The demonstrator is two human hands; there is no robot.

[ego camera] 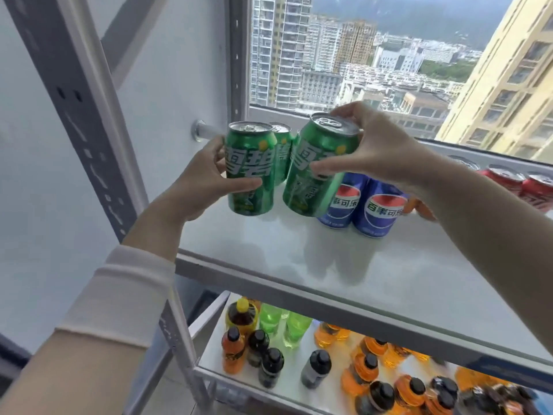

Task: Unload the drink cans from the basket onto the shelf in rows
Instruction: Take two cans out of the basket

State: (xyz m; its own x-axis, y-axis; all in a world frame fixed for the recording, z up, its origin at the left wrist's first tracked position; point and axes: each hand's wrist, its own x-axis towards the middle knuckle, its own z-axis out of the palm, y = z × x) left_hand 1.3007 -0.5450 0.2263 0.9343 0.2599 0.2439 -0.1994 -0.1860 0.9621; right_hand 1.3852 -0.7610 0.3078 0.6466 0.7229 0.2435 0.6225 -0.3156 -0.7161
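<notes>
At the bottom of the frame, a lower shelf [291, 390] holds plastic bottles [270, 366] of orange, green and dark drinks, standing loosely grouped. A forearm in a white sleeve [119, 295] rises from the lower left.

Above it, the upper shelf [344, 265] has a pale, glossy surface that reflects the cans. At centre frame the left hand [200, 181] grips an upright green can [250, 172], thumb across the front and fingers curled behind. Just right of it, the right hand [377, 151] holds a second green can [308, 196], thumb on its front and fingers over the rim; this can tilts with its top leaning right. Whether either can touches the shelf is unclear.

Beside the tilted can, two blue cans [380, 211] stand side by side on the shelf. More green cans [281, 145] stand behind the held ones, and red cans [505, 181] line the far right edge.

A grey perforated post [80, 121] runs up the left side against a white wall [179, 70]. Beyond the shelf, a large window [389, 55] fills the upper right, showing high-rise blocks and hills.
</notes>
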